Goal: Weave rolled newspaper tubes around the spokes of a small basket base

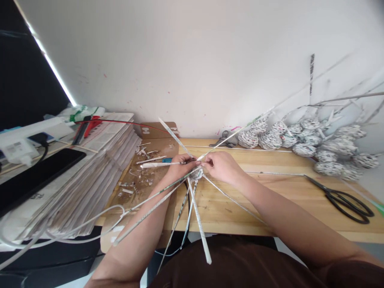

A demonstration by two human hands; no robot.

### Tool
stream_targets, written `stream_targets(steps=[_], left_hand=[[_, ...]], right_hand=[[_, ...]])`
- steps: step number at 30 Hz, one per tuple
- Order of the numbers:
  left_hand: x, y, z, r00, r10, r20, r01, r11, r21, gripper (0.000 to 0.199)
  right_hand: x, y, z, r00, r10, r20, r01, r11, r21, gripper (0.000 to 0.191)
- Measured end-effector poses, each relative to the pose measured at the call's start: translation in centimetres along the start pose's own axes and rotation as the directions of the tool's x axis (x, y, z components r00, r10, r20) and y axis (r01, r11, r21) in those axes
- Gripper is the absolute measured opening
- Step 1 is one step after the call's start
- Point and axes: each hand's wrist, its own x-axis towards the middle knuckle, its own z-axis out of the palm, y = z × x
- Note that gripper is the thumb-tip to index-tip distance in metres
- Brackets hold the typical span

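Note:
A small woven piece of rolled newspaper is held between my hands above the table's front part. Several long paper strips, such as one thick strip, stick out from it in all directions. My left hand is closed on the left side of the weave, fingers partly hidden by the strips. My right hand pinches a paper strip at the weave's upper right, thumb and finger together. One long strip runs from there up to the right.
Several finished woven paper shapes stand along the wall at right. Black scissors lie at the right. A stack of newspapers carries a phone and a red cutter. Paper scraps litter a brown board.

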Motion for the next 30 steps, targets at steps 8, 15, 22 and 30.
stream_targets(steps=[8, 15, 22, 30], left_hand=[[0.0, 0.0, -0.1, 1.000, 0.018, 0.017, -0.018, 1.000, -0.005, 0.031], [-0.2, 0.6, 0.1, 1.000, -0.020, -0.002, 0.020, 0.998, -0.056, 0.031], [-0.2, 0.6, 0.0, 0.998, -0.055, -0.006, 0.055, 0.998, -0.042, 0.033], [-0.2, 0.3, -0.1, 1.000, -0.028, 0.009, 0.028, 1.000, 0.012, 0.033]], right_hand=[[-0.4, 0.1, 0.1, 1.000, -0.023, -0.001, 0.023, 1.000, -0.012, 0.024], [-0.6, 0.6, 0.1, 1.000, -0.027, -0.002, 0.027, 0.998, -0.048, 0.025], [-0.9, 1.5, 0.1, 0.999, -0.032, 0.027, 0.033, 0.999, -0.039, 0.025], [-1.4, 1.2, 0.4, 0.998, -0.043, 0.047, 0.045, 0.999, -0.030, 0.030]])
